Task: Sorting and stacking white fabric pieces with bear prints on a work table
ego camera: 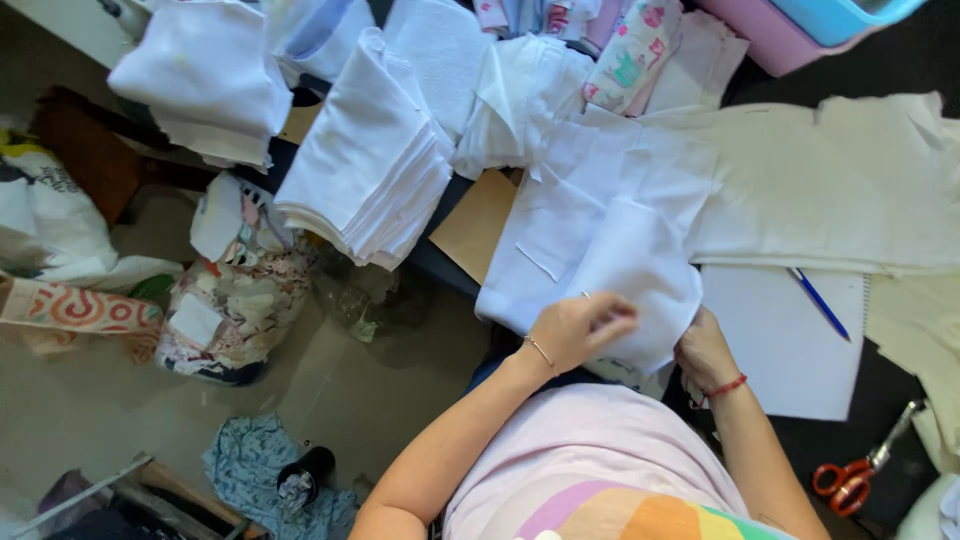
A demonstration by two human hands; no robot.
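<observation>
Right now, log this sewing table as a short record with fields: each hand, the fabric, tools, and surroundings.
left hand: left hand grips the near edge of the white fabric piece, fingers curled over it
right hand: right hand pinches the same piece from the other side
fabric nearby: folded white stack at the table's left edge; cream cloth spread flat to the right
tools: blue pen on white paper; orange-handled scissors, closed
floor: bag of fabric scraps
</observation>
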